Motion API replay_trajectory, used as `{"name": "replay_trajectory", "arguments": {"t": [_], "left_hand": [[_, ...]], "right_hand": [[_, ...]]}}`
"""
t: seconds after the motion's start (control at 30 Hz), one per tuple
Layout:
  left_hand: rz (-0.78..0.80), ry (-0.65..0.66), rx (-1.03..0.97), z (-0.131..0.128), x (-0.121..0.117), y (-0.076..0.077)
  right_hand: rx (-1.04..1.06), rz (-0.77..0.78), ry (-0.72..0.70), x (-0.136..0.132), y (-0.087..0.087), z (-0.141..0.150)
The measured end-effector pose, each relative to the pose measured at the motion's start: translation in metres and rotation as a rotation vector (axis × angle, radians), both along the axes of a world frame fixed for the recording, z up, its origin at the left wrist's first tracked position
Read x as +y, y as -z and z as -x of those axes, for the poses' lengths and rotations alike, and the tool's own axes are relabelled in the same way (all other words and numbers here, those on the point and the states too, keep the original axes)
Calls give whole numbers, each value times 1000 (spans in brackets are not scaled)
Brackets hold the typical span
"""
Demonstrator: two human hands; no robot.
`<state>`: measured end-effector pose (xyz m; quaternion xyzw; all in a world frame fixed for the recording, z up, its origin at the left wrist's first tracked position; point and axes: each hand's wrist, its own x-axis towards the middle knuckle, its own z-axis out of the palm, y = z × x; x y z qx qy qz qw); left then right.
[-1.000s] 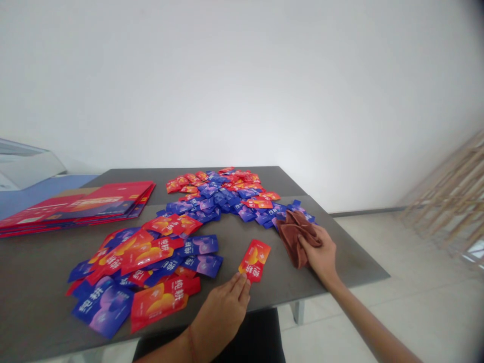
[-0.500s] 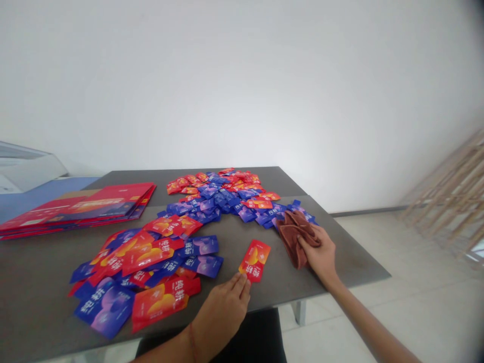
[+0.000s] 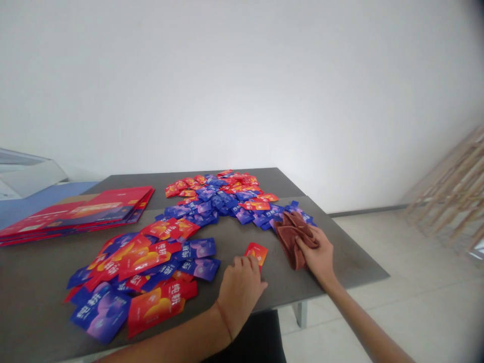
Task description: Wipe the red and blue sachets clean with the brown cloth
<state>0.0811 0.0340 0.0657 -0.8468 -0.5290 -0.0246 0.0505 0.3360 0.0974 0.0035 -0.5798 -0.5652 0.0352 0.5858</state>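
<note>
The right hand (image 3: 319,256) grips a bunched brown cloth (image 3: 292,237) at the right of the grey surface (image 3: 355,264). The left hand (image 3: 241,290), fingers bent, covers the near part of a red-orange sachet (image 3: 258,250) at near centre; whether it pinches it, I cannot tell.

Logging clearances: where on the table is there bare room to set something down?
Bare table shows right of the right hand, left of the near sachet pile in front of the red cartons, and between that pile, the far sachet pile and the lone red sachet. Crowded: both piles, and where the right hand holds the brown cloth.
</note>
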Motion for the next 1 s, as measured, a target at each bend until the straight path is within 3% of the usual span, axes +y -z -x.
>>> {"name": "replay_trajectory", "arguments": {"t": [0.5, 1.0], "left_hand": [[247, 6, -112, 17, 32, -13], [318, 48, -102, 26, 34, -13]], "right_hand": [[-12, -28, -1, 1, 3, -2], [-19, -13, 5, 1, 7, -6]]}}
